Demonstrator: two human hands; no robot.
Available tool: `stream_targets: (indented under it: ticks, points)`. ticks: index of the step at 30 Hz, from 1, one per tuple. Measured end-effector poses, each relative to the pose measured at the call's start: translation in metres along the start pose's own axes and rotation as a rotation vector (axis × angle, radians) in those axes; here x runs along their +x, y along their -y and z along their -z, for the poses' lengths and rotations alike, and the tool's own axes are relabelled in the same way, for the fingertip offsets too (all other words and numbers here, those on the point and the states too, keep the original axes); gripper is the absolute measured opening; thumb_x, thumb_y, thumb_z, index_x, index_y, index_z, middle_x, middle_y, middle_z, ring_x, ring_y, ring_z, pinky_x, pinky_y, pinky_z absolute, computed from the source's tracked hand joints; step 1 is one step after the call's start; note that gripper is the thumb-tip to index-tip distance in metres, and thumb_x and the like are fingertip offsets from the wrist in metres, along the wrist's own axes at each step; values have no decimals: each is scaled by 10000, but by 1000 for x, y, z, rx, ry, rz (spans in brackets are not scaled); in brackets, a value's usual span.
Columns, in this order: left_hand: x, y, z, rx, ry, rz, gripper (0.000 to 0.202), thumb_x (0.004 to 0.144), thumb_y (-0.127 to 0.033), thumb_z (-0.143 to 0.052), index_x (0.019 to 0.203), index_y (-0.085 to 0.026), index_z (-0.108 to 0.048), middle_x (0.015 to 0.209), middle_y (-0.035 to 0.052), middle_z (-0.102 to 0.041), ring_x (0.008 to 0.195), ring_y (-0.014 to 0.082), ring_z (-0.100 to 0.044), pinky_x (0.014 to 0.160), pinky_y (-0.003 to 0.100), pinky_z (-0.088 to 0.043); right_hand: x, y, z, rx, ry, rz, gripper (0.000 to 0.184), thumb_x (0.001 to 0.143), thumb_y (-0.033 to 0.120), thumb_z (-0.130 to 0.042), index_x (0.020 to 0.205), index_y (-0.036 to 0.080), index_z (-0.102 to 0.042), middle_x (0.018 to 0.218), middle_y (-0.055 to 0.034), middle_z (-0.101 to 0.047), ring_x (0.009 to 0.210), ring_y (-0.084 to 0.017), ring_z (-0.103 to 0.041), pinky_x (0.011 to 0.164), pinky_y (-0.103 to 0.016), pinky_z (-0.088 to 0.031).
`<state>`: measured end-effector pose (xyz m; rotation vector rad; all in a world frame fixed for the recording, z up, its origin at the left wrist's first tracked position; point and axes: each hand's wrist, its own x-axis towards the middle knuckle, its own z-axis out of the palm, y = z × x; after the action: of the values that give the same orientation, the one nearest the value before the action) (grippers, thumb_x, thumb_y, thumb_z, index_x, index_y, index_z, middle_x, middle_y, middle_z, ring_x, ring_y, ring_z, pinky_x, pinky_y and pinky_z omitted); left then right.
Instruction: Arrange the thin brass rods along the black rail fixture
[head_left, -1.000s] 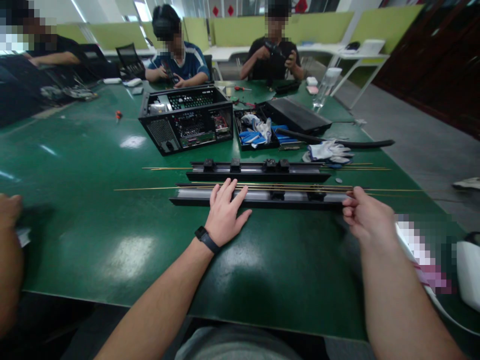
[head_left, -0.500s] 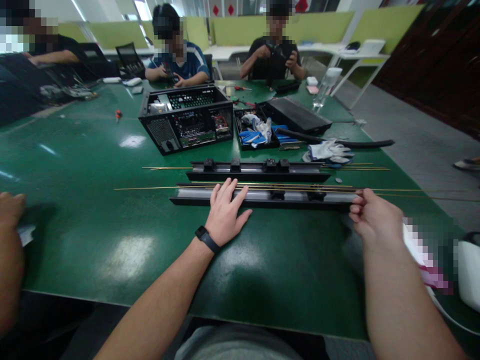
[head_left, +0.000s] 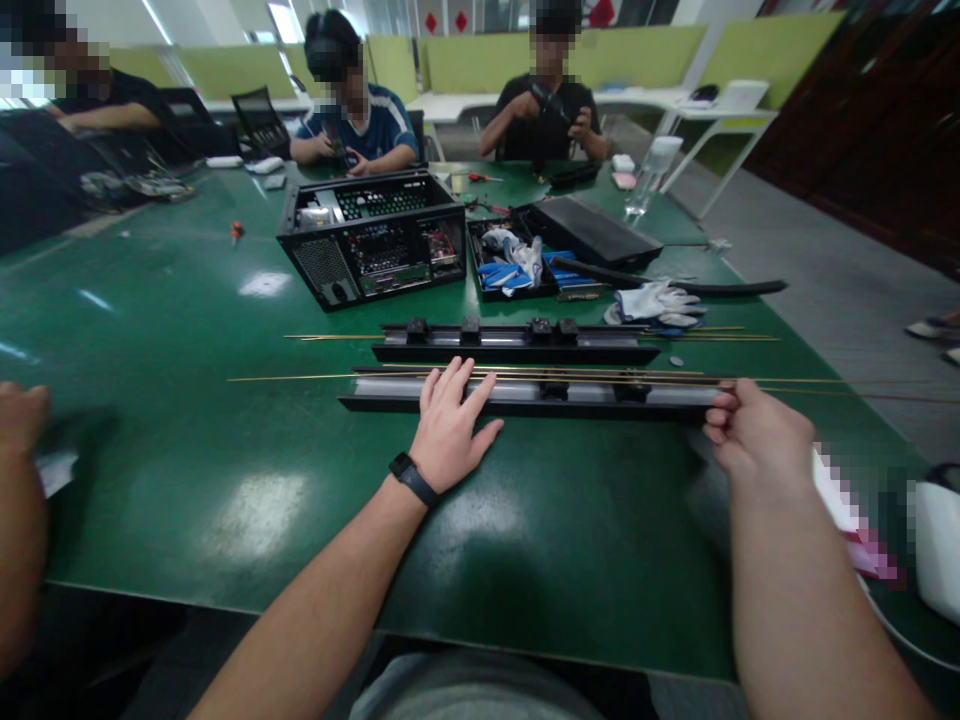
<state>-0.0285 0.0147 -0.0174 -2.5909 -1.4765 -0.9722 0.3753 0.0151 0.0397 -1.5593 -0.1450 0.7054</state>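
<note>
My left hand (head_left: pixel 448 420), with a dark wristband, lies open with fingers spread across the near long black-and-silver rail (head_left: pixel 510 388). Thin brass rods (head_left: pixel 315 377) run lengthwise along that rail and stick out past both of its ends. At the right end, my right hand (head_left: pixel 761 425) is closed in a pinch on a brass rod; the fingertips are partly hidden, so how many rods it grips is unclear. Just behind lies a second, similar rail (head_left: pixel 510 342), with several black blocks on it and brass rods beyond its ends.
An open black computer case (head_left: pixel 375 240) stands behind the rails. Right of it are a tray with gloves (head_left: pixel 517 262), a black panel (head_left: pixel 592 228), a long black strip (head_left: pixel 735 288) and white gloves (head_left: pixel 652 302). A co-worker's arm (head_left: pixel 21 500) rests at left; other people sit opposite.
My right hand has shifted slightly to the right along the rail's end. My left hand stays where it was, and the rails look unmoved.
</note>
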Motion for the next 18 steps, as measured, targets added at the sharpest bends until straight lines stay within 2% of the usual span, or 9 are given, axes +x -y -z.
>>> stream_targets:
  ticks: [6, 12, 18]
  points:
    - [0, -1, 0, 6, -1, 6, 644, 1109, -313, -804, 1741, -266, -692, 1887, 215, -597, 1816, 455, -503, 1509, 756, -328, -2, 0, -1, -1, -27, 26, 286, 1176, 130, -616, 903, 204, -659, 670, 56, -574, 418, -62, -429, 365, -137, -295]
    - [0, -3, 1, 19, -24, -14, 630, 1102, -305, -819, 1718, -236, -709, 1863, 240, -618, 1788, 459, -545, 1496, 754, -359, 5, -2, 2, 2, -26, 32, 255, 1147, 194, -730, 900, 204, -664, 691, 49, -594, 422, -56, -448, 380, -131, -305]
    - [1, -3, 1, 7, 7, 13, 647, 1099, -302, -818, 1733, -255, -701, 1885, 228, -596, 1817, 459, -503, 1508, 768, -323, 13, -2, 5, -4, -24, 20, 257, 1165, 173, -666, 910, 204, -667, 696, 49, -585, 426, -65, -456, 376, -144, -308]
